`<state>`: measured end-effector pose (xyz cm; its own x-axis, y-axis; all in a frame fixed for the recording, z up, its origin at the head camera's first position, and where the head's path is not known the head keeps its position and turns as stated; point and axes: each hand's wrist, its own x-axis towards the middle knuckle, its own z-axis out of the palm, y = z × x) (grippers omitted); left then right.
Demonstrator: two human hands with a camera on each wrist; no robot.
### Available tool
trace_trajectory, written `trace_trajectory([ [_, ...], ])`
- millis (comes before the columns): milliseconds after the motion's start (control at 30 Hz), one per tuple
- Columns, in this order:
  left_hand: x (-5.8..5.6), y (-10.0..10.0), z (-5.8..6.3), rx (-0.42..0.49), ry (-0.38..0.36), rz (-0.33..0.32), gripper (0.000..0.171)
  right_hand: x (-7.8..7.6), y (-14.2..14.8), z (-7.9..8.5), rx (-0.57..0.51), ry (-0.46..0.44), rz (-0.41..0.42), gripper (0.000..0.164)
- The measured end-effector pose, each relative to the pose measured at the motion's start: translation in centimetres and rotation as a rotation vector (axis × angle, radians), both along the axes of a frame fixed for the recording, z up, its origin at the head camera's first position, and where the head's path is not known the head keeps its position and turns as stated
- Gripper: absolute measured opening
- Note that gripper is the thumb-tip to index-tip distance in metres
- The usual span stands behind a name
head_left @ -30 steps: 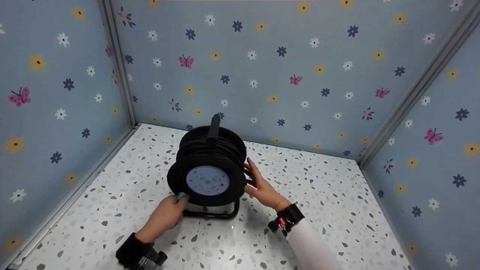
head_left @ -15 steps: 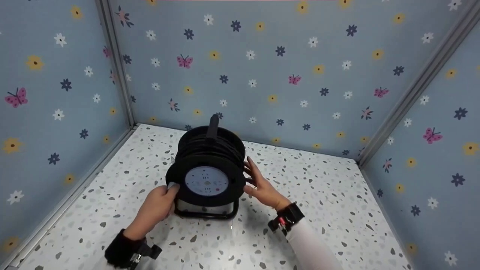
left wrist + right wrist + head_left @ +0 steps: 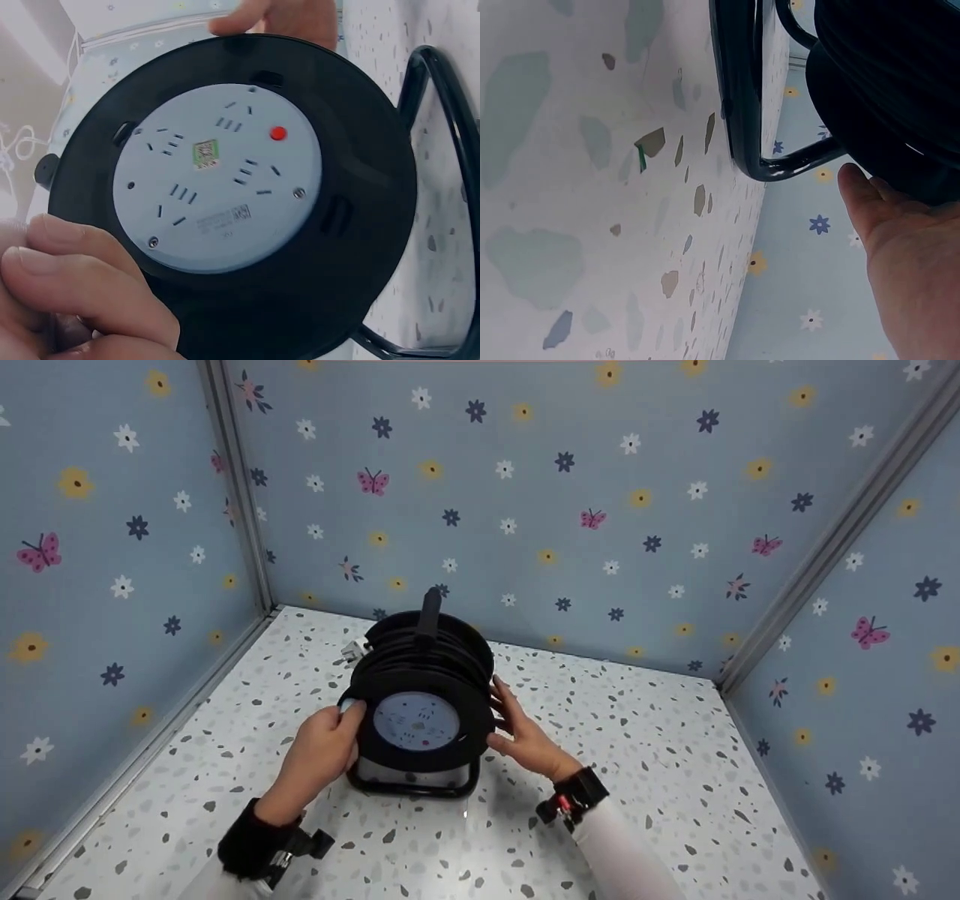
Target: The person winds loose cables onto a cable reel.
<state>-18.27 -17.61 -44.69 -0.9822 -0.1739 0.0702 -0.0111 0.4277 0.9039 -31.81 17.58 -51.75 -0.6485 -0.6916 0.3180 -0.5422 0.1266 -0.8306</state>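
Observation:
A black cable reel (image 3: 420,682) stands on the speckled surface, with dark cable wound between its two discs. Its round pale socket face (image 3: 217,180) carries several socket slots and a red button. At the left edge of the front disc, my left hand (image 3: 322,742) grips with curled fingers; a small pale bit shows by the thumb, too small to identify. My right hand (image 3: 532,742) rests against the right side of the reel, fingers extended, their tips partly hidden behind the disc. A pale plug (image 3: 354,650) shows at the reel's upper left.
The reel's black tube stand (image 3: 780,166) rests on the white speckled tabletop (image 3: 615,780). Blue flowered panels (image 3: 525,495) enclose the back and both sides, joined by grey metal posts (image 3: 240,495). A black carry handle (image 3: 428,619) rises over the reel.
The reel's front disc has turned clockwise, its red button moving down and left. My left hand has risen along the left edge. The plug has come into view. My right hand has stayed put.

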Motion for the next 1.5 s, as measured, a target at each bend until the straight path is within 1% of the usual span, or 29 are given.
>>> trace_trajectory([
  [233, -0.1, 0.6, 0.7, 0.056, 0.039, -0.017, 0.06, 0.0, -0.1, -0.3, 0.019, 0.005, 0.002, 0.115],
  [400, -0.1, 1.4, 1.7, 0.144, 0.064, -0.049, 0.056, 0.3, -0.2, -0.3, 0.051, -0.016, -0.027, 0.115],
  [467, -0.2, 1.8, 2.1, 0.165, 0.069, -0.065, 0.055, 0.3, -0.1, -0.3, 0.053, -0.026, -0.029, 0.114],
  [633, -0.7, 2.7, 2.8, 0.171, 0.094, -0.112, 0.053, 0.1, 0.0, -0.3, 0.035, -0.04, -0.005, 0.109],
  [767, -0.9, 3.5, 3.4, 0.166, 0.114, -0.164, 0.054, 0.2, 0.0, -0.3, 0.023, -0.041, 0.008, 0.11],
  [900, -1.1, 4.3, 3.7, 0.168, 0.125, -0.188, 0.054, 0.1, -0.1, -0.4, 0.028, -0.041, 0.0, 0.111],
  [1100, -1.4, 5.2, 3.8, 0.173, 0.157, -0.211, 0.053, 0.1, -0.2, -0.4, 0.022, -0.044, -0.001, 0.108],
  [1267, -1.5, 5.9, 3.8, 0.173, 0.163, -0.225, 0.052, 0.1, -0.1, -0.5, 0.015, -0.04, 0.007, 0.11],
  [1500, -1.7, 6.5, 3.8, 0.16, 0.172, -0.25, 0.056, 0.4, -0.1, -0.5, 0.047, -0.043, -0.026, 0.112],
])
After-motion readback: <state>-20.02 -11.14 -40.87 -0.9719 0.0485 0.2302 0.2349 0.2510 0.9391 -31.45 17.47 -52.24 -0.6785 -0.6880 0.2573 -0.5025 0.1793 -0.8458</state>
